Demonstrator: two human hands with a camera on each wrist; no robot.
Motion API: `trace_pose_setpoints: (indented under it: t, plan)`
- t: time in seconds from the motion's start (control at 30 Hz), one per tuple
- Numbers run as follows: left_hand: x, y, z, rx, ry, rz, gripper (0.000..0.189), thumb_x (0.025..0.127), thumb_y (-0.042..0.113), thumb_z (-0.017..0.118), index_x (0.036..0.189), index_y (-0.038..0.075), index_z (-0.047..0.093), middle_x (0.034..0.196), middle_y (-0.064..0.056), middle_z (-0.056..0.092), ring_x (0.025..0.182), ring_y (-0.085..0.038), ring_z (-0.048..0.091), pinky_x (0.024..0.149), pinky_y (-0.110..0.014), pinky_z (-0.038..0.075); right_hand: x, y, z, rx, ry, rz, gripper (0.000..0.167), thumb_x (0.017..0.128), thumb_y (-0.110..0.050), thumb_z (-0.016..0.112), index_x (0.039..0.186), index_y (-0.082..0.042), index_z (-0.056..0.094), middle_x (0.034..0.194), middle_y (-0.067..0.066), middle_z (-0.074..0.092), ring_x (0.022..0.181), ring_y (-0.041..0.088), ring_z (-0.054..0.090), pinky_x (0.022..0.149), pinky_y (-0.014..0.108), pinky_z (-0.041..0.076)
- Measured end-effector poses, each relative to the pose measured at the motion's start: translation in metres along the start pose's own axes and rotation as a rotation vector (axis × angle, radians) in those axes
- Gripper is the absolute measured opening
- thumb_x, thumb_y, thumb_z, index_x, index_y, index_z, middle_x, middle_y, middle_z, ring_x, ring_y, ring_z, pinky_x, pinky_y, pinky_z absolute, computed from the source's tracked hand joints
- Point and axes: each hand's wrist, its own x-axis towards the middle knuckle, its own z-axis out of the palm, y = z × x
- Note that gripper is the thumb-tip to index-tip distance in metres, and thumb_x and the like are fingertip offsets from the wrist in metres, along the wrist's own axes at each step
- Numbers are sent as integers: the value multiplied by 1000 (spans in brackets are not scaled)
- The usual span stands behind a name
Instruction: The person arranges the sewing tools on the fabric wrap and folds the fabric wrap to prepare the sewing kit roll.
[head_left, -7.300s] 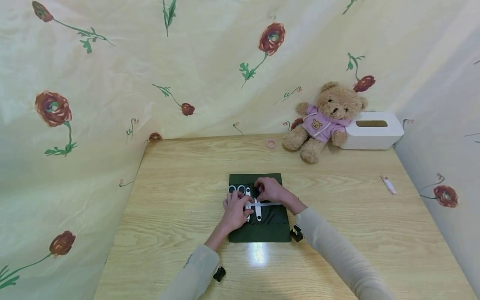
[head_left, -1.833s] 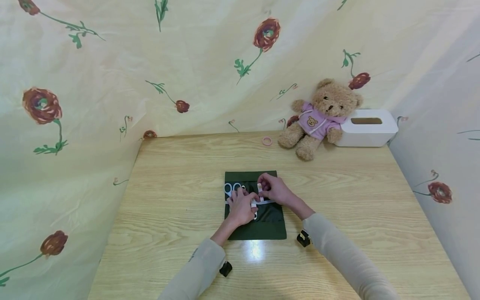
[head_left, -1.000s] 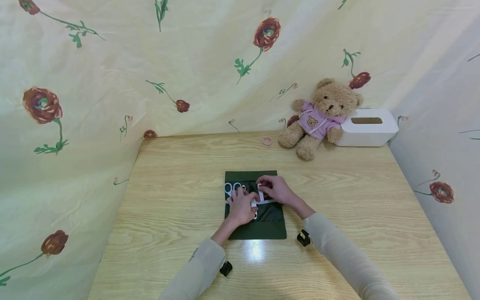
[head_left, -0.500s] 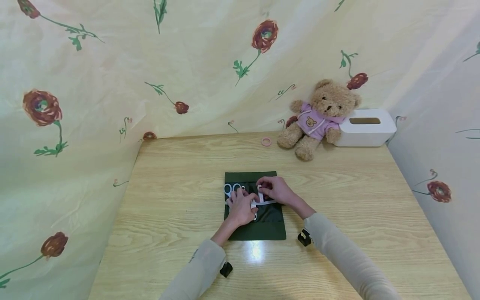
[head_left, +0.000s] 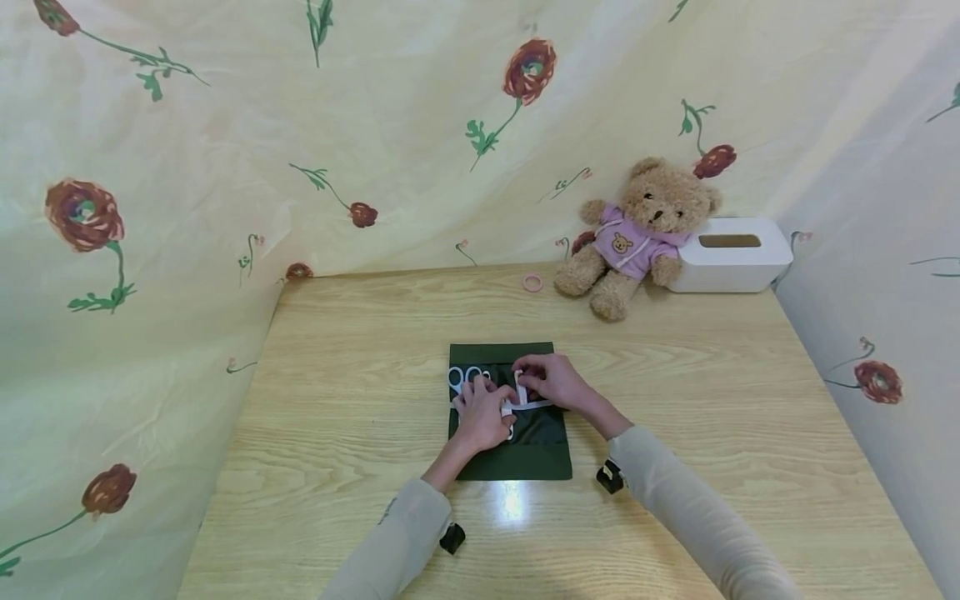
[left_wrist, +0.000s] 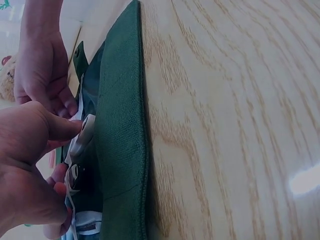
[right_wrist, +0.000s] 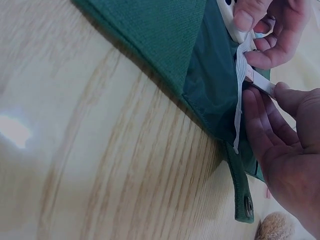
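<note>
A dark green fabric tool case (head_left: 517, 465) lies unfolded on the wooden table, a white elastic band (right_wrist: 240, 75) across it. My right hand (head_left: 553, 381) pinches a small flat white stick with a pinkish mark (right_wrist: 261, 81), its lower end at the band. My left hand (head_left: 483, 414) bends over the case's middle, fingers pinching the band, thumb against a white-handled tool (left_wrist: 84, 136). White scissors handles (head_left: 464, 380) show left of that hand. Fingers partly hide the other white tools under the band.
A teddy bear (head_left: 628, 242) in a purple hoodie leans by a white tissue box (head_left: 731, 271) at the back right. A pink ring (head_left: 532, 291) lies near the back edge. The case's snap strap (right_wrist: 240, 190) sticks out at its right side.
Since the earliest frame, the white stick has left the table's right side and is in my right hand at the case. Over the last second the hands have hardly moved; the stick sits slightly lower.
</note>
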Motion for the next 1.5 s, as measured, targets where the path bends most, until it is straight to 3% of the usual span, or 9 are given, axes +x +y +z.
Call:
trace_pose_setpoints:
  t: [0.5, 0.73, 1.5]
  plan:
    - [4, 0, 9, 8, 88, -37, 8, 91, 18, 73, 91, 24, 67, 111, -10, 43, 104, -36, 34, 86, -56, 27, -1, -1, 2, 9, 12, 3, 19, 100, -5, 60, 113, 1, 72, 81, 6, 70, 62, 15, 63, 56, 28, 51]
    - [3, 0, 10, 1, 98, -33, 9, 90, 18, 74, 91, 24, 67, 110, -10, 43, 103, -36, 34, 86, -55, 27, -3, -1, 1, 2, 10, -6, 18, 98, -4, 63, 111, 2, 73, 88, 8, 72, 65, 16, 65, 58, 28, 51]
    - [1, 2, 9, -28, 111, -34, 11, 89, 14, 75, 89, 22, 67, 109, -11, 42, 102, -37, 34, 86, -58, 27, -6, 0, 2, -102, -5, -81, 9, 91, -2, 70, 96, 1, 77, 86, 7, 71, 72, 15, 63, 63, 30, 50]
